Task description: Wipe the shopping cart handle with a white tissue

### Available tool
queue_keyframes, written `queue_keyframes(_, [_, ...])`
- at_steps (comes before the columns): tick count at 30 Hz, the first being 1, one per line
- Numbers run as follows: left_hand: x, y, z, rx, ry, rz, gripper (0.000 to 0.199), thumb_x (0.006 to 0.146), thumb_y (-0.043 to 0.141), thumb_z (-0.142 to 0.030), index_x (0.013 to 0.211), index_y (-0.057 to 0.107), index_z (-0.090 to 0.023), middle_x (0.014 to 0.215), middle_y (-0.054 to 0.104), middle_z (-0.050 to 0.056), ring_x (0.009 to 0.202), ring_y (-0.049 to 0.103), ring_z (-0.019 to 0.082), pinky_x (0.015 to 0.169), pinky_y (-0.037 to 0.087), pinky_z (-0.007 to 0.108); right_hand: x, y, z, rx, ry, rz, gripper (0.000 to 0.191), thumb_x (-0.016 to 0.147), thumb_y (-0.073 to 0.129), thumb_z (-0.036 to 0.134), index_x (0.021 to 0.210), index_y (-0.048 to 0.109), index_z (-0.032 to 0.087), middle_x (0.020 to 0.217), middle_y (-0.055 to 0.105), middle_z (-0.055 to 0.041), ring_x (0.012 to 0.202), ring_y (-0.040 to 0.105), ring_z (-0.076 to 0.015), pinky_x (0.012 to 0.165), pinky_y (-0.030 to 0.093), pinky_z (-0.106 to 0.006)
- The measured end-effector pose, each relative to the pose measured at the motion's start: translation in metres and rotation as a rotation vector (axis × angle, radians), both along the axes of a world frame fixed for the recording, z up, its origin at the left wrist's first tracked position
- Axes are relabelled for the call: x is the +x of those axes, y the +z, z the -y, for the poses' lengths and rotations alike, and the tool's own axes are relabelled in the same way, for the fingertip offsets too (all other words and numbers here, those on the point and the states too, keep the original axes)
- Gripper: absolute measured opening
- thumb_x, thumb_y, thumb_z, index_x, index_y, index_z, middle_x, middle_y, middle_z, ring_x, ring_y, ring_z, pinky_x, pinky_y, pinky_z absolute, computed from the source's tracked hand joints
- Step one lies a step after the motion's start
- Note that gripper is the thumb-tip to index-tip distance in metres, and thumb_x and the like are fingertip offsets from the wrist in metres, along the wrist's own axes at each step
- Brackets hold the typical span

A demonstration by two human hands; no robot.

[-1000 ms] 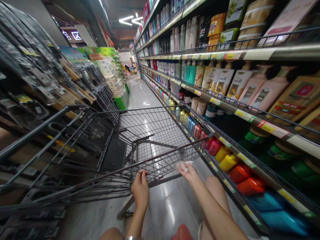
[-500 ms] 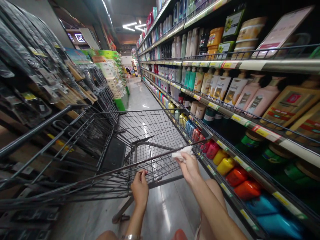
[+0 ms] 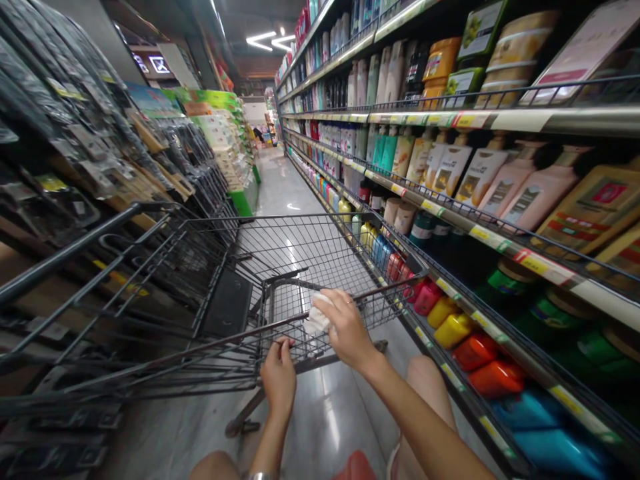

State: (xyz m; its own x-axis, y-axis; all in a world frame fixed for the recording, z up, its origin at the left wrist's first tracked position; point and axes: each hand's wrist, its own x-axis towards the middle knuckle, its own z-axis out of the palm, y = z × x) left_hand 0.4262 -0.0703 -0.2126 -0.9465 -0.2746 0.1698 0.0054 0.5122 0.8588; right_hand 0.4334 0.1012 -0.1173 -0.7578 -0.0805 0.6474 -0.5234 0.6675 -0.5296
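Note:
A dark wire shopping cart [image 3: 225,333] stands across the aisle in front of me, and no goods show in its basket. My right hand [image 3: 345,330] presses a crumpled white cloth or tissue [image 3: 317,317] against the cart's near top rail, its fingers wrapped over it. To its left, my left hand [image 3: 279,373] is closed at the cart's near side wires, just below the rail. Whether its fingers grip a wire or something small is hard to make out.
Shelves of bottles [image 3: 450,167] run along the right, close to the cart's corner. Hanging packaged goods [image 3: 75,133] line the left. The grey floor [image 3: 280,180] stretches ahead between them. My knees are near the bottom edge.
My right hand has moved left along the near rail with the white cloth and now lies more over it. My left hand has stayed in nearly the same place.

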Motion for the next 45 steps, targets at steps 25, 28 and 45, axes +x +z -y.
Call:
queue_keyframes(25, [0.004, -0.001, 0.039, -0.089, -0.031, 0.071, 0.043, 0.075, 0.045, -0.057, 0.083, 0.066, -0.021, 0.084, 0.073, 0.007, 0.081, 0.067, 0.024, 0.07, 0.051, 0.031, 0.014, -0.026, -0.175, -0.004, -0.466, -0.204, 0.015, 0.085, 0.05, 0.022, 0.084, 0.065, 0.022, 0.091, 0.062, -0.0063, 0.089, 0.056, -0.0228, 0.089, 0.041, -0.043])
queue_keyframes(28, [0.004, -0.001, 0.05, -0.069, -0.026, 0.101, 0.046, 0.072, 0.046, -0.06, 0.082, 0.066, -0.02, 0.085, 0.073, 0.008, 0.084, 0.067, 0.026, 0.068, 0.053, 0.032, 0.016, -0.022, -0.176, -0.235, -0.625, -0.286, 0.013, 0.084, 0.051, 0.023, 0.085, 0.064, 0.021, 0.091, 0.06, -0.0067, 0.091, 0.056, -0.0232, 0.088, 0.043, -0.042])
queue_keyframes(45, [0.008, 0.005, 0.124, 0.017, 0.06, 0.205, 0.065, 0.041, 0.061, -0.078, 0.072, 0.069, -0.022, 0.08, 0.074, 0.006, 0.073, 0.069, 0.027, 0.065, 0.059, 0.035, -0.015, -0.002, -0.169, -0.391, 0.084, 0.312, 0.02, 0.082, 0.062, 0.033, 0.097, 0.073, 0.026, 0.125, 0.061, -0.0051, 0.123, 0.051, -0.0224, 0.11, 0.03, -0.044])
